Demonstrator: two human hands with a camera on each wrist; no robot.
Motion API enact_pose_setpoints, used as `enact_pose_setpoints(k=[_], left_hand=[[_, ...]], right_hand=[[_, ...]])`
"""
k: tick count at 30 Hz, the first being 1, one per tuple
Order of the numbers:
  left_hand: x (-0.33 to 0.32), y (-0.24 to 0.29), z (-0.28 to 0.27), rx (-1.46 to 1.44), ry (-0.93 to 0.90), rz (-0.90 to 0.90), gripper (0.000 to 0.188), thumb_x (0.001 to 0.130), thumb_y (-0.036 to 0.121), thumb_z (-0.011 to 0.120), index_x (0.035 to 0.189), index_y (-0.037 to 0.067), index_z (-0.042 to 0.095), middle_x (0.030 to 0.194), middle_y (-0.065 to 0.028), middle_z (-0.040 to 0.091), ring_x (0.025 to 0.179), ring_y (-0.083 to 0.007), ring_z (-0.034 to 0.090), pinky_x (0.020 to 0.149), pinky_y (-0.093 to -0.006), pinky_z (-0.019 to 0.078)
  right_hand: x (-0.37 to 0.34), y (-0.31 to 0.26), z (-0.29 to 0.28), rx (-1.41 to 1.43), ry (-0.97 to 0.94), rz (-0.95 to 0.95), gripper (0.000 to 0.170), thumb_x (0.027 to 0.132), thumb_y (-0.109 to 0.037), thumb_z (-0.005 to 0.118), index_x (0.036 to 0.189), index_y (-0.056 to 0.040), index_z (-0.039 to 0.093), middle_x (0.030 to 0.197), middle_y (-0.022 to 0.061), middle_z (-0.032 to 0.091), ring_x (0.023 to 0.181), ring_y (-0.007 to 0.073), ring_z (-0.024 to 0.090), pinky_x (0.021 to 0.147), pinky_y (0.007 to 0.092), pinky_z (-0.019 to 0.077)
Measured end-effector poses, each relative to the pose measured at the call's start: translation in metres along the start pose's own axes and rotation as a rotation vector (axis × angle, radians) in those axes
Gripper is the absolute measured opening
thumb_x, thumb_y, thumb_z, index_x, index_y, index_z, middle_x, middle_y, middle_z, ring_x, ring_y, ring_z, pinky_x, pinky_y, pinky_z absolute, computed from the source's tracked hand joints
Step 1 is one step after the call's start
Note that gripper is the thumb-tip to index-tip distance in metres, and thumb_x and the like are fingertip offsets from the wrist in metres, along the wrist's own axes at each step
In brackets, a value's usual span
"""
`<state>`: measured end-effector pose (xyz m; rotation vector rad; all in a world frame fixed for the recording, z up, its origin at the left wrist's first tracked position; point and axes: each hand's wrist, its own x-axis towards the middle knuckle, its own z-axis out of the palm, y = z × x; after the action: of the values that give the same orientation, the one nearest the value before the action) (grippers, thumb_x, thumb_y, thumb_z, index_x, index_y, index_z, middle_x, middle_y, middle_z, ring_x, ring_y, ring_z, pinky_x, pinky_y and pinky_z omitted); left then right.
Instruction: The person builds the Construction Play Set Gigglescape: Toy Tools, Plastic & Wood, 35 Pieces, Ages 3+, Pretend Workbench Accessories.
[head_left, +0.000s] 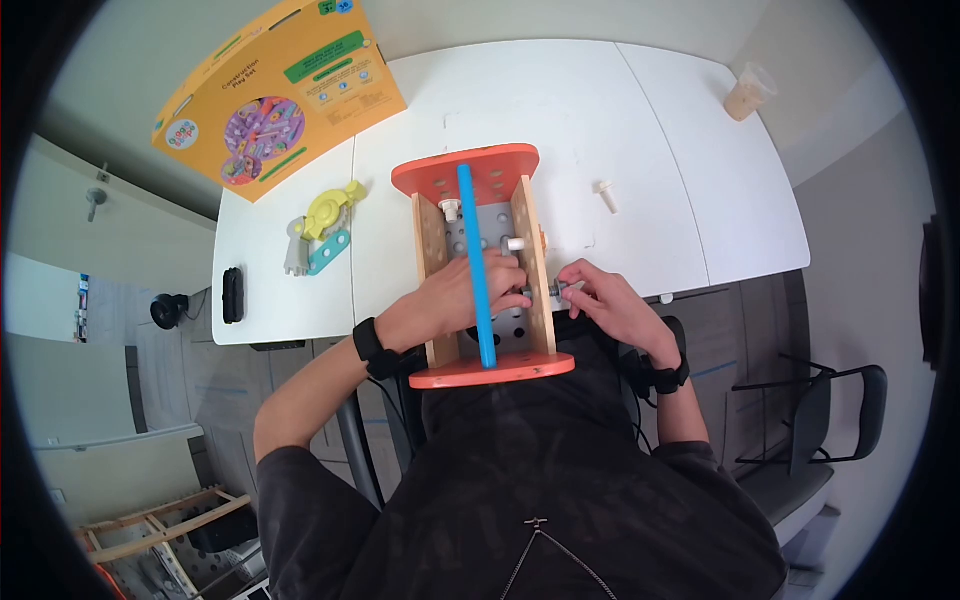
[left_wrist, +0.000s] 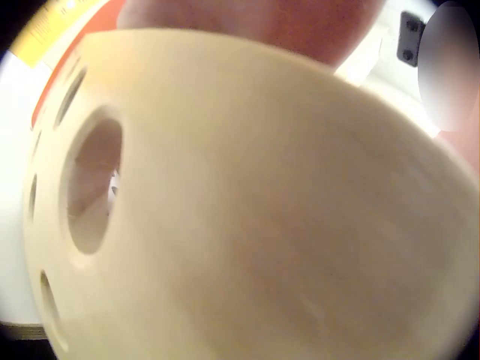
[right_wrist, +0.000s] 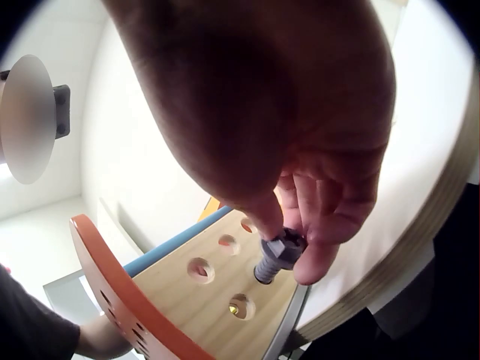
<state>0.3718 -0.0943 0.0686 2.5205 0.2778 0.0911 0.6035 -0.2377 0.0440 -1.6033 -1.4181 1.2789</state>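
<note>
Head view: toolbox (head_left: 543, 320) of pale wood with rounded orange end panels and a smooth blue rod (head_left: 474, 240) lengthwise above, at the table's (head_left: 640, 200) near edge; white peg (head_left: 515, 244) lodged in its right wall; left hand (head_left: 450, 295) inside, grip indeterminable; right hand (head_left: 612, 305) outside, pinching a grey bolt (head_left: 556, 289); clear cup (head_left: 748, 95) contains brownish liquid. Left wrist view: smooth, round-holed wood obscures the fingers. Right wrist view: bolt hexagonal-headed, threaded shank entering a round side hole; thumb and fingers on head.
</note>
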Motion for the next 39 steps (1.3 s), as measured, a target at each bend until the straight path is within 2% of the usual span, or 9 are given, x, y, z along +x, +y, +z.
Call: enact_pose_setpoints(k=[8, 11, 14, 18, 23, 26, 29, 35, 39], left_hand=[[-0.003, -0.003, 0.001, -0.025, 0.016, 0.008, 0.032, 0.099, 0.032, 0.065, 0.101, 0.000, 0.069, 0.096, -0.0138, 0.064, 0.102, -0.0345, 0.061, 0.092, -0.0454, 0.0513], [-0.004, -0.005, 0.000, -0.056, 0.007, -0.003, 0.032, 0.099, 0.032, 0.066, 0.100, 0.000, 0.069, 0.096, -0.0144, 0.064, 0.101, -0.0350, 0.061, 0.091, -0.0451, 0.0517], [-0.005, -0.004, -0.002, -0.085, 0.018, -0.005, 0.030, 0.099, 0.030, 0.066, 0.099, 0.000, 0.069, 0.095, -0.0147, 0.064, 0.100, -0.0353, 0.061, 0.091, -0.0448, 0.0520], [-0.010, -0.004, -0.003, -0.093, 0.055, -0.002, 0.029, 0.098, 0.029, 0.068, 0.099, 0.000, 0.069, 0.094, -0.0147, 0.064, 0.100, -0.0353, 0.061, 0.090, -0.0447, 0.0521], [-0.012, -0.006, -0.002, -0.075, 0.089, 0.028, 0.028, 0.098, 0.028, 0.068, 0.100, 0.000, 0.070, 0.094, -0.0144, 0.064, 0.100, -0.0348, 0.061, 0.091, -0.0441, 0.0522], [-0.012, -0.007, -0.001, -0.083, 0.093, 0.029, 0.028, 0.097, 0.028, 0.069, 0.100, 0.000, 0.070, 0.094, -0.0139, 0.065, 0.099, -0.0342, 0.062, 0.090, -0.0438, 0.0525], [-0.015, -0.005, -0.004, -0.097, 0.100, 0.020, 0.028, 0.097, 0.028, 0.070, 0.100, 0.000, 0.070, 0.094, -0.0133, 0.065, 0.099, -0.0335, 0.062, 0.090, -0.0436, 0.0528], [-0.016, -0.006, -0.004, -0.110, 0.111, 0.021, 0.027, 0.096, 0.028, 0.071, 0.100, 0.001, 0.071, 0.094, -0.0125, 0.066, 0.098, -0.0326, 0.063, 0.089, -0.0432, 0.0530], [-0.016, -0.006, -0.004, -0.102, 0.116, 0.022, 0.028, 0.095, 0.028, 0.072, 0.100, 0.001, 0.071, 0.094, -0.0120, 0.066, 0.098, -0.0323, 0.062, 0.088, -0.0431, 0.0531]], right_hand=[[-0.003, 0.003, 0.001, 0.110, -0.012, -0.026, 0.022, 0.105, -0.009, 0.060, 0.125, -0.0002, 0.057, 0.093, 0.0031, 0.065, 0.078, 0.0097, 0.064, 0.074, 0.0274, 0.0515], [-0.007, -0.004, 0.002, 0.096, -0.014, 0.019, 0.023, 0.105, -0.008, 0.061, 0.126, -0.0004, 0.057, 0.094, 0.0034, 0.066, 0.079, 0.0099, 0.064, 0.076, 0.0270, 0.0514], [-0.004, 0.005, 0.007, 0.098, 0.025, -0.038, 0.024, 0.106, -0.011, 0.059, 0.127, -0.0004, 0.056, 0.093, 0.0031, 0.066, 0.079, 0.0099, 0.064, 0.075, 0.0274, 0.0513], [-0.001, 0.011, 0.011, 0.045, 0.011, -0.044, 0.024, 0.110, -0.021, 0.052, 0.116, 0.0017, 0.060, 0.086, 0.0035, 0.066, 0.075, 0.0109, 0.061, 0.072, 0.0288, 0.0504], [0.010, 0.002, 0.020, 0.053, 0.066, 0.129, 0.052, 0.114, -0.038, 0.040, 0.090, 0.0028, 0.062, 0.074, 0.0042, 0.062, 0.068, 0.0125, 0.056, 0.067, 0.0293, 0.0475], [0.013, 0.003, 0.020, -0.001, 0.059, 0.189, 0.059, 0.114, -0.043, 0.038, 0.085, 0.0023, 0.062, 0.070, 0.0033, 0.060, 0.067, 0.0123, 0.054, 0.065, 0.0287, 0.0460], [0.011, 0.008, 0.020, 0.068, 0.046, 0.196, 0.053, 0.114, -0.041, 0.037, 0.095, 0.0022, 0.062, 0.074, 0.0038, 0.061, 0.068, 0.0120, 0.055, 0.066, 0.0288, 0.0468], [-0.006, -0.005, 0.025, 0.146, 0.086, -0.053, 0.036, 0.115, -0.032, 0.037, 0.118, -0.0024, 0.056, 0.082, 0.0039, 0.061, 0.073, 0.0115, 0.058, 0.070, 0.0287, 0.0486], [-0.005, -0.003, 0.027, 0.025, 0.067, -0.058, 0.034, 0.114, -0.032, 0.038, 0.116, -0.0023, 0.055, 0.080, 0.0057, 0.060, 0.073, 0.0141, 0.058, 0.070, 0.0306, 0.0477]])
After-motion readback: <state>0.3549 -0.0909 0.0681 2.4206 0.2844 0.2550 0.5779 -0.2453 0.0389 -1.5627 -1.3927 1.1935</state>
